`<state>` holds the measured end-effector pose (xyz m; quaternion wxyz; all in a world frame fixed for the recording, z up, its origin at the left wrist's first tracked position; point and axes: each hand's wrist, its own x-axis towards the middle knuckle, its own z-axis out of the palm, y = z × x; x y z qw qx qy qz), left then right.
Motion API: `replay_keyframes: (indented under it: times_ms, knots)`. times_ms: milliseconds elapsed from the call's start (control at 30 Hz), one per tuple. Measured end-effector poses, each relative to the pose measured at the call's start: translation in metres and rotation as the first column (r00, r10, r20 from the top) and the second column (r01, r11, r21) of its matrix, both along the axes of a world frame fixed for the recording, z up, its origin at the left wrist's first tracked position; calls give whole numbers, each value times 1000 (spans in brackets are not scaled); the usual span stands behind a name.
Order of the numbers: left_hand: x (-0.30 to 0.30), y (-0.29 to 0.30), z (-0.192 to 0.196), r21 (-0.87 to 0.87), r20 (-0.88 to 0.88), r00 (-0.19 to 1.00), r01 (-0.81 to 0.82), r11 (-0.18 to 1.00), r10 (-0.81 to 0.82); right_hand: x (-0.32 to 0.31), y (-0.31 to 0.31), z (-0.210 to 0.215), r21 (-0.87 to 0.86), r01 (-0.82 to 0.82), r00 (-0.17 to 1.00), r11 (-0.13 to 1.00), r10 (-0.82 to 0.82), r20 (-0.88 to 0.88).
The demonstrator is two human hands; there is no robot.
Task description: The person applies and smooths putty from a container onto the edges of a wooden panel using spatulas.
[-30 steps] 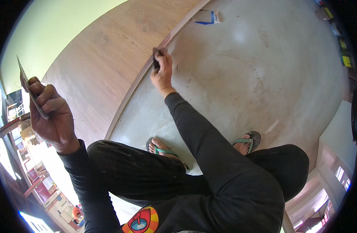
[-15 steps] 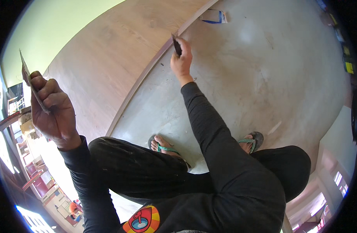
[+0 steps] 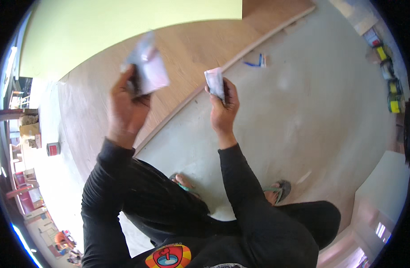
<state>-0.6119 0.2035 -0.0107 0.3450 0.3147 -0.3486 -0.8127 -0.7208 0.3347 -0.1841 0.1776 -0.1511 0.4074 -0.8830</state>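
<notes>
My left hand (image 3: 126, 109) is raised over the wood-grained panel, its fingers closed round the dark grip of a wide, flat scraper. The broad, shiny blade (image 3: 150, 67) of that scraper points up and is smeared by motion. To the right of it, my right hand (image 3: 225, 111) grips a smaller putty knife (image 3: 215, 81), with its pale blade upward, near the panel's long edge. The two tools are apart. Brown wood-grained panel (image 3: 178, 49) stretches diagonally behind both hands, and a smooth grey surface (image 3: 280, 120) lies on its right.
A small blue-and-white piece (image 3: 260, 61) lies by the panel edge. Several cans (image 3: 394, 87) stand along the far right. One more can (image 3: 53, 148) is at the left. My feet (image 3: 278, 191) in green-strapped sandals are below my hands. A pale green surface (image 3: 124, 27) borders the panel.
My left hand has moved right and turned, so its scraper's blade now shows its broad face. My right hand sits lower in view, and its blade has turned to show its flat side. The view has shifted.
</notes>
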Motion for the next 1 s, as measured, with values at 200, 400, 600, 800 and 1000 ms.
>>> replay_keyframes:
  times_ms: [200,400,600,800,1000]
  knots:
    - [-37,39,6,228,104,990,71,971,-97,-27,6,86,-131,-54,957,990,14,-289]
    - [-42,43,5,19,124,988,96,995,-98,-36,16,102,137,2,721,991,93,-686]
    - [-47,34,-4,-236,13,998,67,969,-66,-70,36,74,430,263,534,864,241,-811]
    - [-47,28,-22,-642,129,991,72,763,15,-57,46,129,361,324,495,874,169,-853]
    - [-30,8,-37,-780,194,944,-18,625,269,-20,25,109,395,334,410,856,245,-878]
